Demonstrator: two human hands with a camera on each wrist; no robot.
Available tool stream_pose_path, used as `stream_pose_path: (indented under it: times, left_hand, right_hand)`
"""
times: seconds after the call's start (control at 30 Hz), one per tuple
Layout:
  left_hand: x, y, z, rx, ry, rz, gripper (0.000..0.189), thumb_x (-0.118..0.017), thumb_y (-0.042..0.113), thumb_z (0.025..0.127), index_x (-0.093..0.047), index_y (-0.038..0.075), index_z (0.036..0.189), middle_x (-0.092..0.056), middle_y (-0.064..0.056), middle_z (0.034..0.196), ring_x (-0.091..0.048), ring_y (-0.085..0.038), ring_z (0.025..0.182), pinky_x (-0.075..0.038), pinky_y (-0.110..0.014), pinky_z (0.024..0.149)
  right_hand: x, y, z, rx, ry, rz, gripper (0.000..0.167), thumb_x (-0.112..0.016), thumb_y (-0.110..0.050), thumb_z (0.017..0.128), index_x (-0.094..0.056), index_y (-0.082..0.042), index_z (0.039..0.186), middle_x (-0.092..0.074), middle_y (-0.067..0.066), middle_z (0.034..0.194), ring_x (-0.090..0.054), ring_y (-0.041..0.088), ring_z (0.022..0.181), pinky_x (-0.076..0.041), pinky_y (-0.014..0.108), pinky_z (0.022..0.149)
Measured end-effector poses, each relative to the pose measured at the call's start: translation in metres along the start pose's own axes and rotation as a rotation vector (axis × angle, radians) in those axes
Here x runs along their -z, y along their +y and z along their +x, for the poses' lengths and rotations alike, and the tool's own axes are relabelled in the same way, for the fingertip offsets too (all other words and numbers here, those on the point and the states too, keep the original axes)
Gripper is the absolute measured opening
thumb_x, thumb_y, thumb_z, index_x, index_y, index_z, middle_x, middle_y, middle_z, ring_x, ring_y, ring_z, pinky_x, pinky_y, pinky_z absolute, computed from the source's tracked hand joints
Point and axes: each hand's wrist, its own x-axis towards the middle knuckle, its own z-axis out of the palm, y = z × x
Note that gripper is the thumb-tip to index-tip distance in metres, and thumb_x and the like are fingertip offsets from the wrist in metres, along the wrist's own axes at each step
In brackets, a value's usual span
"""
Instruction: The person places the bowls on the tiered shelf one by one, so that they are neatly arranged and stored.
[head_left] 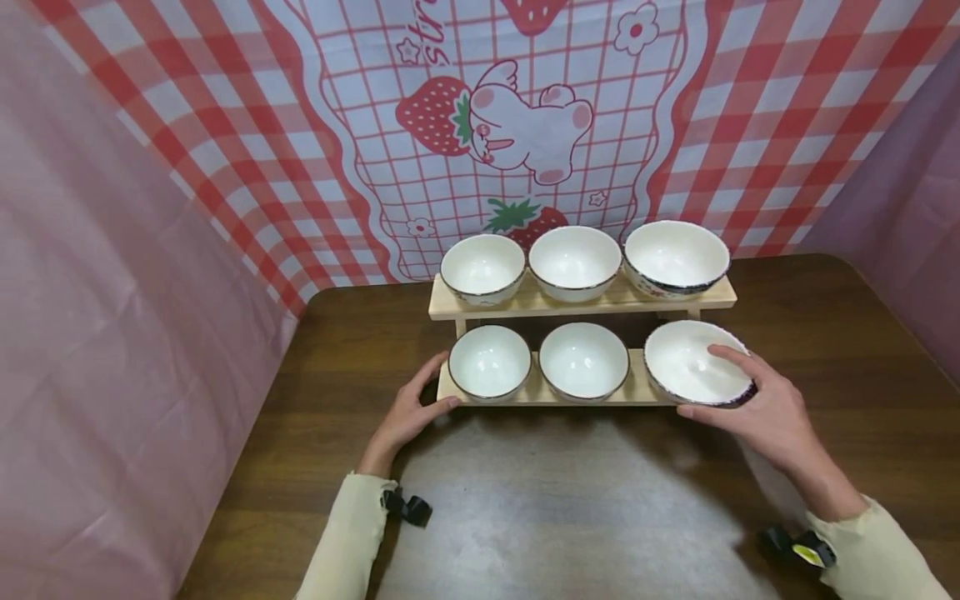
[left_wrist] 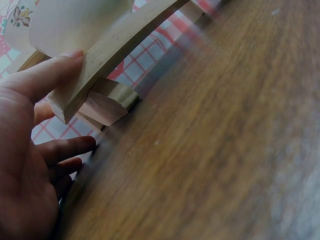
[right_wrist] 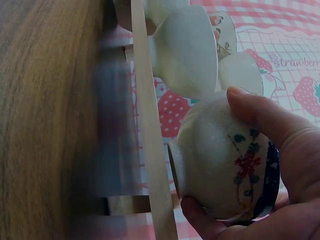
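A two-tier wooden rack (head_left: 585, 307) carries white bowls, three on each tier. My left hand (head_left: 411, 412) holds the left end of the lower board (left_wrist: 107, 57), thumb at its front edge beside a small white bowl (head_left: 490, 363); the other fingers hang below the board in the left wrist view. My right hand (head_left: 776, 408) grips the larger bowl (head_left: 693, 362) at the lower tier's right end. The right wrist view shows this bowl (right_wrist: 215, 150) tilted against the board, with red flowers and a dark blue band outside. The middle lower bowl (head_left: 583, 361) stands between them.
On the upper tier stand a left bowl (head_left: 483, 265), a middle bowl (head_left: 575, 260) and a larger right bowl (head_left: 675, 254). Behind the brown wooden table (head_left: 525, 508) hangs a red-checked strawberry cloth (head_left: 360, 150). Pink cloth (head_left: 112, 292) hangs at the left side.
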Motion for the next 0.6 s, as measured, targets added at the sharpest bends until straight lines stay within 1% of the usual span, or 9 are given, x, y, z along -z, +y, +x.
stream_pose_path:
  times: [0.1, 0.2, 0.27, 0.33, 0.4, 0.5, 0.6]
  left_hand:
    - [0.0, 0.0, 0.0, 0.007, 0.001, 0.002, 0.076, -0.077, 0.013, 0.087, -0.04, 0.016, 0.154, -0.052, -0.013, 0.152, -0.042, -0.027, 0.144, -0.023, -0.054, 0.12]
    - [-0.001, 0.0, 0.001, 0.018, 0.003, 0.003, 0.077, -0.076, 0.01, 0.087, -0.039, 0.013, 0.155, -0.05, -0.016, 0.153, -0.04, -0.03, 0.145, -0.022, -0.056, 0.121]
    - [-0.001, 0.003, 0.0, 0.025, 0.001, 0.007, 0.078, -0.075, 0.009, 0.087, -0.037, 0.01, 0.155, -0.049, -0.018, 0.153, -0.039, -0.032, 0.146, -0.021, -0.057, 0.121]
    - [0.001, 0.012, -0.002, 0.028, -0.005, 0.013, 0.076, -0.075, 0.008, 0.087, -0.038, 0.008, 0.154, -0.049, -0.02, 0.152, -0.04, -0.034, 0.145, -0.022, -0.058, 0.12]
    - [0.002, 0.022, -0.005, 0.03, -0.014, 0.013, 0.076, -0.075, 0.008, 0.087, -0.039, 0.006, 0.153, -0.049, -0.021, 0.152, -0.041, -0.034, 0.145, -0.023, -0.057, 0.12]
    - [0.004, 0.036, -0.009, 0.024, -0.021, 0.016, 0.073, -0.074, 0.008, 0.087, -0.041, 0.004, 0.152, -0.051, -0.021, 0.15, -0.043, -0.035, 0.143, -0.025, -0.058, 0.119]
    - [0.005, 0.038, -0.01, 0.027, -0.021, 0.009, 0.073, -0.075, 0.009, 0.088, -0.04, 0.005, 0.152, -0.051, -0.022, 0.15, -0.043, -0.036, 0.143, -0.025, -0.057, 0.119]
  right_hand:
    - [-0.003, 0.0, 0.001, 0.002, -0.008, 0.005, 0.093, -0.095, -0.037, 0.063, -0.054, -0.008, 0.141, -0.05, 0.034, 0.143, -0.048, 0.05, 0.126, -0.035, 0.048, 0.092]
    - [-0.005, 0.0, 0.001, 0.005, -0.008, 0.016, 0.093, -0.095, -0.036, 0.062, -0.054, -0.007, 0.141, -0.049, 0.035, 0.144, -0.047, 0.051, 0.127, -0.035, 0.057, 0.094]
    - [-0.006, 0.0, 0.002, 0.006, -0.006, 0.024, 0.093, -0.095, -0.036, 0.063, -0.054, -0.008, 0.142, -0.049, 0.033, 0.145, -0.047, 0.05, 0.127, -0.034, 0.055, 0.095]
    - [-0.008, 0.0, 0.002, 0.005, -0.002, 0.03, 0.093, -0.095, -0.035, 0.063, -0.054, -0.009, 0.142, -0.049, 0.032, 0.146, -0.048, 0.048, 0.128, -0.034, 0.049, 0.095]
    - [-0.009, -0.001, 0.002, 0.005, -0.003, 0.039, 0.093, -0.095, -0.035, 0.064, -0.053, -0.009, 0.143, -0.05, 0.031, 0.146, -0.048, 0.047, 0.127, -0.034, 0.047, 0.095]
    - [-0.01, -0.002, 0.002, -0.003, -0.015, 0.053, 0.093, -0.094, -0.033, 0.065, -0.051, -0.009, 0.144, -0.049, 0.031, 0.145, -0.047, 0.046, 0.126, -0.034, 0.049, 0.095]
    - [-0.012, -0.002, 0.002, -0.005, -0.034, 0.07, 0.094, -0.093, -0.032, 0.068, -0.047, -0.009, 0.147, -0.046, 0.033, 0.146, -0.045, 0.048, 0.127, -0.034, 0.057, 0.095]
